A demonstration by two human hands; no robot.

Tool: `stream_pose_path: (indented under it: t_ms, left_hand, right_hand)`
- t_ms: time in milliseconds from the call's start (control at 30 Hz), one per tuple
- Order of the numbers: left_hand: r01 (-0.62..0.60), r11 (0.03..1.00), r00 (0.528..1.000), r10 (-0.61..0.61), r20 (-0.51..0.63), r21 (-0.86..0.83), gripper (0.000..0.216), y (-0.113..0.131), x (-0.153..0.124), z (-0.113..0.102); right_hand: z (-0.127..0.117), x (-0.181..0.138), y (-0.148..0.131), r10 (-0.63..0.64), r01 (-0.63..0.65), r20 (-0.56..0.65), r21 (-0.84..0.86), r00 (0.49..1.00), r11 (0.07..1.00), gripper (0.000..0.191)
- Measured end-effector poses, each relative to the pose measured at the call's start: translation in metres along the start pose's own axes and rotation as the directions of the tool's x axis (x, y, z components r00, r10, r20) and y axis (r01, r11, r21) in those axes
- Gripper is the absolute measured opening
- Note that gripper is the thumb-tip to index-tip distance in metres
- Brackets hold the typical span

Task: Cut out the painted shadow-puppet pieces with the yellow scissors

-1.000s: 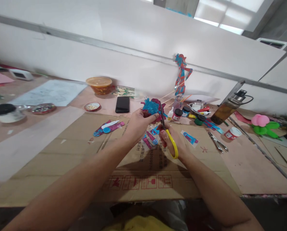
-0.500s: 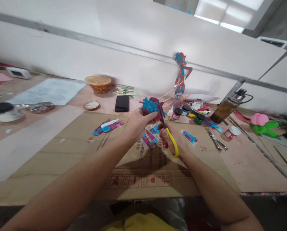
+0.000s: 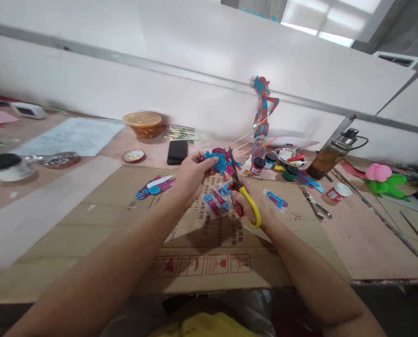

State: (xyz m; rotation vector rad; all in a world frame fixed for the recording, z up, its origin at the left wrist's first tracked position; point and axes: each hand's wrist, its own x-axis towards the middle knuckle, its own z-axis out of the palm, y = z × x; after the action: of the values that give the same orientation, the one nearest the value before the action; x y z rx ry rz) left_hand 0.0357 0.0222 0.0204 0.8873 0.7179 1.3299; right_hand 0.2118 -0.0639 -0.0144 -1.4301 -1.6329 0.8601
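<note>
My left hand pinches a small painted cut-out, blue and magenta, held above the flattened cardboard sheet. My right hand grips yellow-handled scissors, whose blades point up into the cut-out's right edge. Under the hands lie several painted paper pieces. More pieces sit to the left and to the right.
A black phone, an orange lidded bowl, a small dish and paint jars stand behind. A brown bottle, a metal punch tool, a white jar and a pink-green toy are right. A painted figure leans on the partition.
My left hand has turned the cut-out and drawn it slightly left and down. The scissors stay at its edge, with my right hand shifted a little lower.
</note>
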Motion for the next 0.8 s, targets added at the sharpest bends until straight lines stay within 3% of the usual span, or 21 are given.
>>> stream_pose_path:
  t_ms: [167,333,600,800]
  left_hand:
    - [0.127,0.991,0.987,-0.131,0.088,0.044,0.042,0.005,-0.001,-0.001]
    - [0.223,0.954,0.928,-0.27,0.258,0.199,0.042,0.01,-0.001,-0.003]
    - [0.024,0.95,0.973,-0.093,0.21,0.311,0.045,0.007,0.001,-0.004]
    - [-0.011,0.934,0.979,-0.063,0.196,0.357,0.042,0.01,-0.002,-0.002]
  right_hand:
    - [-0.008,-0.001,-0.002,-0.048,0.048,0.024,-0.003,0.999,0.999,0.034]
    - [-0.016,-0.001,-0.005,-0.114,0.111,0.064,0.054,0.991,0.992,0.046]
    - [-0.016,0.004,-0.004,-0.145,0.143,0.176,0.021,0.974,0.989,0.049]
    - [-0.021,0.002,-0.012,-0.146,0.152,0.208,-0.014,0.967,0.988,0.038]
